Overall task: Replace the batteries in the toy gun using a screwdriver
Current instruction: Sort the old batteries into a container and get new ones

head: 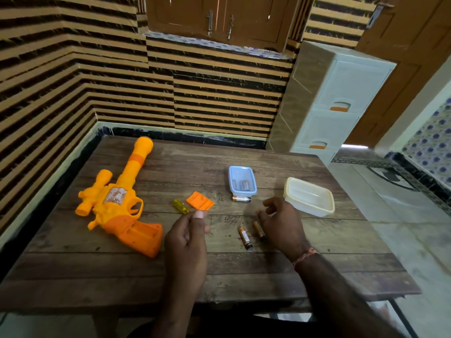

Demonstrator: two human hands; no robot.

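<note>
Toy gun (119,206) lies flat at 9 o'clock on the table (244,272), grip cavity uncovered. Yellow screwdriver handle (181,206) and orange cover (200,200) just past left hand (189,236), fingers curled, grasp unclear. Two batteries (245,238) at centre; third (241,198) beside blue tub (242,180). Right hand (283,225) loosely curled, holding nothing. Clear tub (308,196) at 3 o'clock.
</note>
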